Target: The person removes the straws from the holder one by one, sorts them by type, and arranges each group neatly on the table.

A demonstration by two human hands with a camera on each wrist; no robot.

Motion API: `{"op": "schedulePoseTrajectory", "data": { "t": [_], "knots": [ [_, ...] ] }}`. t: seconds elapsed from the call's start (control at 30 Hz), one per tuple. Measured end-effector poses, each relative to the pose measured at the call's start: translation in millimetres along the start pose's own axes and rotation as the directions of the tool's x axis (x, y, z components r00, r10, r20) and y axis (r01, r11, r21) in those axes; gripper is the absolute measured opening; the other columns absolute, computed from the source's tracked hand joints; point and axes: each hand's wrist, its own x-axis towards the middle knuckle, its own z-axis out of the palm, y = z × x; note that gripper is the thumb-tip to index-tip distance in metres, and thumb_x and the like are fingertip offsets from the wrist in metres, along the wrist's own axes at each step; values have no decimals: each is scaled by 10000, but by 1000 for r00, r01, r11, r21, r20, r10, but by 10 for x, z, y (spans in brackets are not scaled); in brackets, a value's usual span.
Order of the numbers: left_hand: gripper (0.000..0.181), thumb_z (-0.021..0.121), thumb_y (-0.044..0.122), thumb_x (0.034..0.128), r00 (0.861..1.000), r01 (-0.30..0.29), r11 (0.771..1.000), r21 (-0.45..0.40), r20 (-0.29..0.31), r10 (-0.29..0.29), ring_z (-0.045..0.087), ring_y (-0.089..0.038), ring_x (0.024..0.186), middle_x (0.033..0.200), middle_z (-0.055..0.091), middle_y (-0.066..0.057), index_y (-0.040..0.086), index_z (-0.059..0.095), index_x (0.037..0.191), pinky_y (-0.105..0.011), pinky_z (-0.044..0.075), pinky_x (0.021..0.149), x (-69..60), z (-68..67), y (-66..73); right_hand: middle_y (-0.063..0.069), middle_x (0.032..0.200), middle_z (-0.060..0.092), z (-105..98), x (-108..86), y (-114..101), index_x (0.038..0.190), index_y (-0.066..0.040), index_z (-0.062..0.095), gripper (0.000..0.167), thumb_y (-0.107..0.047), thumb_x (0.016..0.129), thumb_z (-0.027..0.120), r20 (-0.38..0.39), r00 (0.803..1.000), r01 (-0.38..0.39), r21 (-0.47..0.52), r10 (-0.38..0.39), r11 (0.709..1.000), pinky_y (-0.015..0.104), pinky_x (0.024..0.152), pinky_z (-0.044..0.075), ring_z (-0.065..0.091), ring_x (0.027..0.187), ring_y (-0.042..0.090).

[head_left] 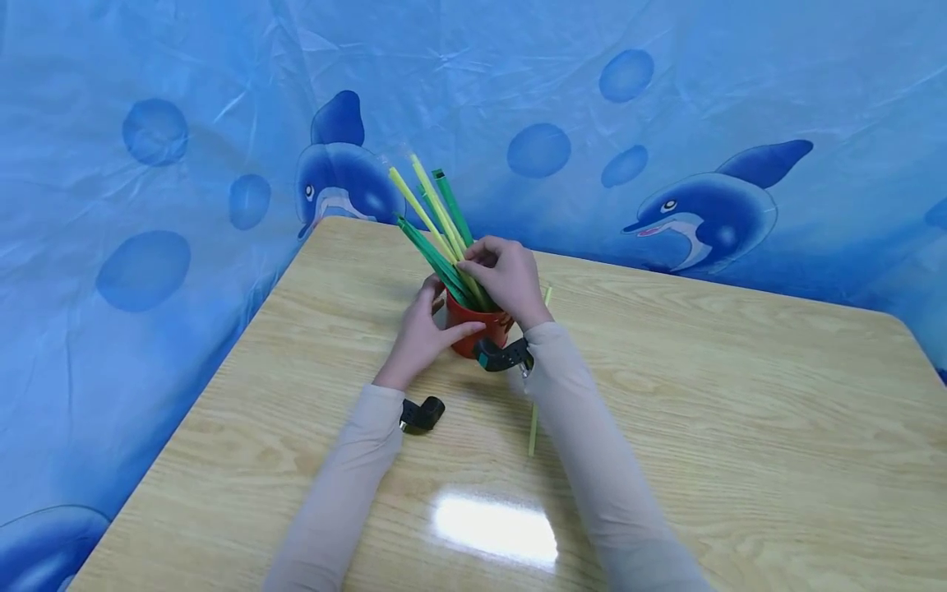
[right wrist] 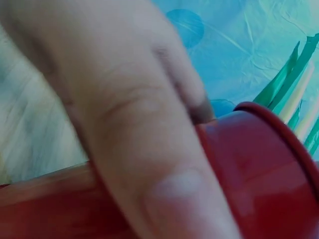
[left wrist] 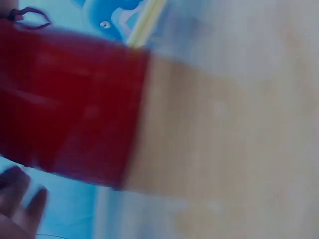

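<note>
A small red bucket (head_left: 466,344) stands on the table, with yellow sticks (head_left: 425,210) and green strips (head_left: 454,205) leaning up to the left from it. My left hand (head_left: 422,333) is cupped round the bucket's left side, thumb across the front; that thumb lies before the red wall (right wrist: 259,164) in the right wrist view. Above the rim, my right hand (head_left: 510,275) pinches a yellow stick among the bunch between thumb and fingers. In the left wrist view the bucket (left wrist: 75,104) is blurred, with fingertips (left wrist: 34,206) at its lower left. The lower ends of the bunch are hidden inside.
One loose yellow stick (head_left: 533,432) lies on the table right of the bucket, partly covered by my right arm. The wooden table (head_left: 740,395) extends far to the right. A blue dolphin-print sheet (head_left: 473,82) hangs behind and along the left edge.
</note>
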Motion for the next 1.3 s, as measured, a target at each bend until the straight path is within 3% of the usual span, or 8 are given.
{"op": "schedulePoseTrajectory", "data": {
  "t": [0.1,0.2,0.3,0.4,0.47,0.67,0.9,1.3],
  "knots": [
    [905,779,362,773,1000,-5,992,128,16,3,262,-242,1379,1499,279,-85,158,250,1478,-442,297,1089,14,-57,107,101,854,685,-16,1,8,929,-23,704,137,-147,873,690,-5,1000,-8,52,8,999,316,679,518,627,746,196],
    [1012,780,423,753,1000,-2,974,225,21,-3,94,-275,1429,1546,182,-101,183,158,1514,-527,152,1123,36,-63,201,102,867,684,-37,-4,17,938,-22,704,140,-146,875,688,-13,1000,-23,122,25,992,314,702,523,631,766,193],
    [1069,773,478,738,1000,22,950,312,-13,-19,-47,-281,1431,1559,134,-121,176,116,1525,-598,23,1107,51,-15,240,99,878,683,-49,-13,24,943,-23,702,143,-149,877,686,-14,999,-28,172,31,985,308,722,524,635,783,186],
    [1070,774,491,729,998,44,934,356,-63,-23,-41,-299,1429,1550,149,-154,155,140,1522,-636,-21,1082,60,29,225,95,880,684,-49,-20,23,943,-25,701,144,-153,878,685,-10,1000,-21,199,24,980,299,728,519,637,787,176],
    [1039,783,464,732,997,28,945,326,-77,-3,77,-296,1430,1536,208,-148,148,177,1514,-608,-1,1100,70,47,212,96,878,681,-62,-22,19,942,-23,700,144,-151,878,685,-10,1000,-16,221,18,975,296,724,518,633,785,174],
    [891,807,387,728,999,2,987,162,-49,6,439,-248,1247,1383,438,-77,134,329,1436,-419,359,1041,81,62,211,92,872,679,-151,-43,5,941,-16,702,148,-148,873,689,-21,999,-26,273,33,962,286,714,516,627,791,173],
    [842,817,392,714,998,5,989,148,-62,5,462,-221,1231,1339,486,-56,125,390,1388,-415,406,1006,87,66,207,97,873,674,-298,-108,-13,952,-3,697,166,-149,874,688,-58,997,-19,361,43,933,338,729,521,618,807,207],
    [763,835,368,698,994,-20,993,117,-106,33,484,-192,1205,1269,548,-33,126,471,1322,-387,416,999,72,97,157,21,822,671,-520,-240,-68,931,2,695,133,-112,862,697,-168,985,37,445,43,895,295,746,495,613,799,190]
  ]
}}
